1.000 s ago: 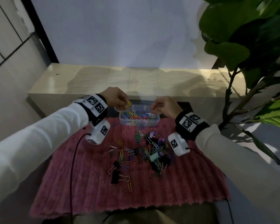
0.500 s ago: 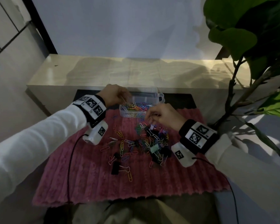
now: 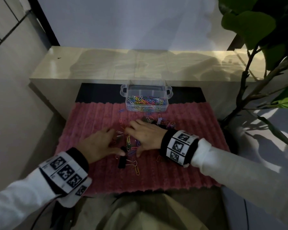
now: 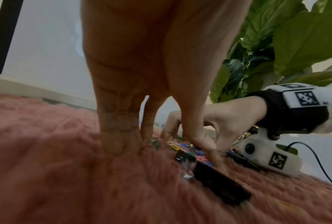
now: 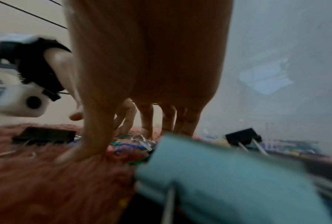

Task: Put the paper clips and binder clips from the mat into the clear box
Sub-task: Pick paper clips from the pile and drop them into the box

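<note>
Coloured paper clips and black binder clips lie scattered mid-mat, some apparently hand-covered, near the open clear box part-filled with clips.

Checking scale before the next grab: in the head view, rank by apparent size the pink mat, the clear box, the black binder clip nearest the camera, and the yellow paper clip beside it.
Largest to smallest:
1. pink mat
2. clear box
3. black binder clip
4. yellow paper clip, thinner than the binder clip, though their lengths look close.
</note>
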